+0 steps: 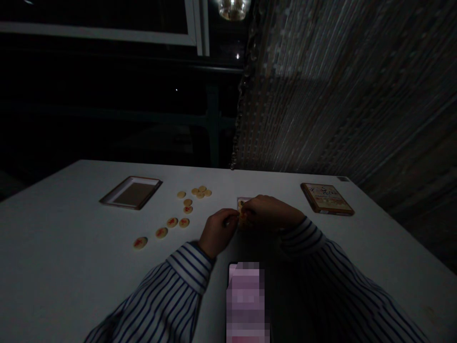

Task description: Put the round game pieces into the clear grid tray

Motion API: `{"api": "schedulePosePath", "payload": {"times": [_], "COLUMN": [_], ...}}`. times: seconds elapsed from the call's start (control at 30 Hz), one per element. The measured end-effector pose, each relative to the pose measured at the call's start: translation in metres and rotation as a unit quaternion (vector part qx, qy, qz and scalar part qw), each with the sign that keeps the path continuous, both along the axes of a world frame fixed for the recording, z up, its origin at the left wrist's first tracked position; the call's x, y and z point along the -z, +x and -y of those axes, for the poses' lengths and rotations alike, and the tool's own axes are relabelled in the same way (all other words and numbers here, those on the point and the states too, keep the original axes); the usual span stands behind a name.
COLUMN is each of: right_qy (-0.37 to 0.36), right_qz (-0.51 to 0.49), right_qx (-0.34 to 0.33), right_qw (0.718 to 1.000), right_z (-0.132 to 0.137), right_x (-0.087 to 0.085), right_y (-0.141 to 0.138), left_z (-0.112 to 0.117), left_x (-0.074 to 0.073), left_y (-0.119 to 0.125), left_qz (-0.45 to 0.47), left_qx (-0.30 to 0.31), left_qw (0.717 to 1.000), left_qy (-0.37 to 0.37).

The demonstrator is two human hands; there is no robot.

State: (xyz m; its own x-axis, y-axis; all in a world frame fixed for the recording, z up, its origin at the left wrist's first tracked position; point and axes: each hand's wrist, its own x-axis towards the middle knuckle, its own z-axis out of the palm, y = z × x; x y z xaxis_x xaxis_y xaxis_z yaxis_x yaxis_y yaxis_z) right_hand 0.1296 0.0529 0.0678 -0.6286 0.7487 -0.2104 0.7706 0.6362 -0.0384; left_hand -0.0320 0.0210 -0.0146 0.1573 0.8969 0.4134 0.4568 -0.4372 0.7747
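Observation:
My left hand [217, 232] is curled, its thumb and fingertips pinched at the left edge of a small white-edged tray [244, 198]. My right hand [274, 212] reaches over the same tray, fingers closed and bent down into it. Round wooden Chinese chess pieces [242, 204] show between the hands, one with a green mark and others with red. The fingers and the dark shadow hide what each hand grips, if anything. To the left, a loose trail of chess pieces [172, 222] lies on the table, several with red characters facing up.
On the white table [71, 247], an open shallow box half [134, 193] lies at the left and a printed box lid [328, 199] at the right. A phone [246, 300] with a blurred pink screen is close in front. A bead curtain [296, 109] hangs behind.

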Motion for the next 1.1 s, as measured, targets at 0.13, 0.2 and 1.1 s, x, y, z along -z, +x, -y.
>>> {"api": "schedulePosePath", "payload": {"times": [0.13,0.2,1.1], "right_qy": [-0.001,0.004,-0.008], "right_qz": [-0.003,-0.004,-0.008], "right_qx": [0.001,0.003,0.014], "right_qw": [1.000,1.000,1.000], "right_z": [0.0007,0.0012,0.0037], "right_x": [-0.0015,-0.0020,-0.0049], "right_y": [-0.0015,-0.0019,-0.0042], "left_z": [0.0000,0.0000,0.0011], "left_x": [0.0010,0.0009,-0.0029], "left_y": [-0.0003,-0.0002,0.0002], "left_qz": [0.001,-0.001,-0.004], "left_qx": [0.001,-0.001,0.002], "left_qw": [1.000,1.000,1.000], "left_qy": [0.003,0.010,0.006]}}
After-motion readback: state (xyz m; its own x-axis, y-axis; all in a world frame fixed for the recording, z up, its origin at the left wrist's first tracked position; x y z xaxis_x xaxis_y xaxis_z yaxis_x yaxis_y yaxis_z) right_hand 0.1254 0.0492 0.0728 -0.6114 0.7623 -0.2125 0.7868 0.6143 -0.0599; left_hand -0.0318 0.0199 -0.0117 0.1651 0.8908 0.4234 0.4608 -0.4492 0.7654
